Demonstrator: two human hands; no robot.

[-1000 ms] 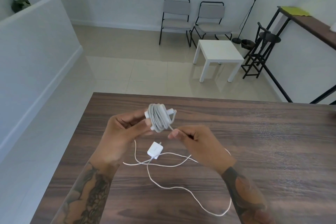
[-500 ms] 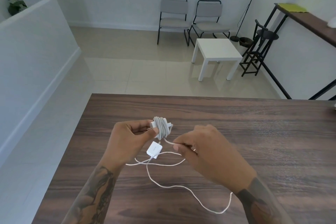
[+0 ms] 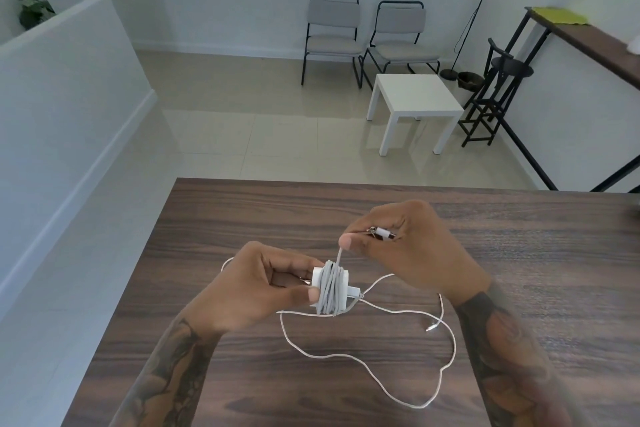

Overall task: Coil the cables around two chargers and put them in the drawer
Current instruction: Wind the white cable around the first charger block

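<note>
Dark wood-grain table point(image 3: 519, 288) across the near half of the view; beyond it pale tiled floor, a small white side table point(image 3: 414, 104) far right, two grey chairs point(image 3: 367, 35) against the far wall. No drawer anywhere in sight.

Left hand point(image 3: 249, 291) near the table's middle, fingers and thumb curled round the first charger point(image 3: 329, 289), a white block gripped by its left end and held just above the tabletop. Many turns of white cable already wound round its body, side by side. Right hand point(image 3: 408, 253) just beyond and to the right, slightly higher, thumb and forefinger pinching the last short stretch of that cable, taut up from the wraps; cable plug point(image 3: 382, 233) poking out across the fingers toward the right, remaining fingers curled loosely behind it.

Loose second cable point(image 3: 367, 369) sprawled on the table nearer the body, running in wide loops to the right, its small connector end point(image 3: 432, 327) lying free on the wood. Second charger block not made out here, probably hidden behind the hands.

Judged progress: first coil all but finished, only the tail left to wrap or tuck. Second cable wholly uncoiled. Stowing of both chargers in the drawer not yet begun, so somewhat under half done.
</note>
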